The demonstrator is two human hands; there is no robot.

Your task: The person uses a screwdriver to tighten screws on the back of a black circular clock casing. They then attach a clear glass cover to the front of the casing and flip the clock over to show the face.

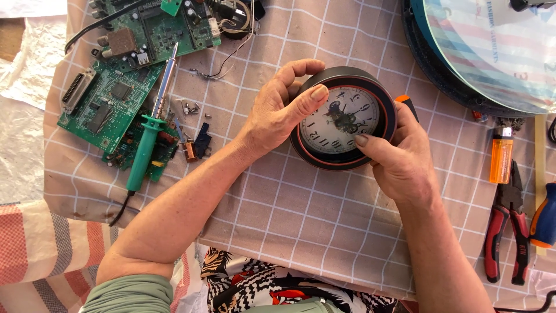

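1. A small round clock (pixel 346 119) with a black case, an orange ring inside the rim and a white dial sits in the upper middle of the checked tablecloth (pixel 301 214), held between both hands, dial facing up.
2. The left hand (pixel 278 110) grasps the clock's left side: its fingers curl over the top edge and its thumb lies across the dial's upper left.
3. The right hand (pixel 399 159) grips the right and lower side, its thumb pressed on the dial's lower right edge; an orange-and-black tool tip (pixel 407 103) sticks out just above this hand.
4. Left of the clock, well apart, lies a green-handled soldering iron (pixel 152 124) across green circuit boards (pixel 104 98), with small loose parts (pixel 194 145) beside them.
5. At the right edge lie an orange lighter (pixel 501 156), red-and-black pliers (pixel 507 226) and a blue-and-orange handle (pixel 544 217).
6. A large round clock face (pixel 492 52) fills the upper right corner.
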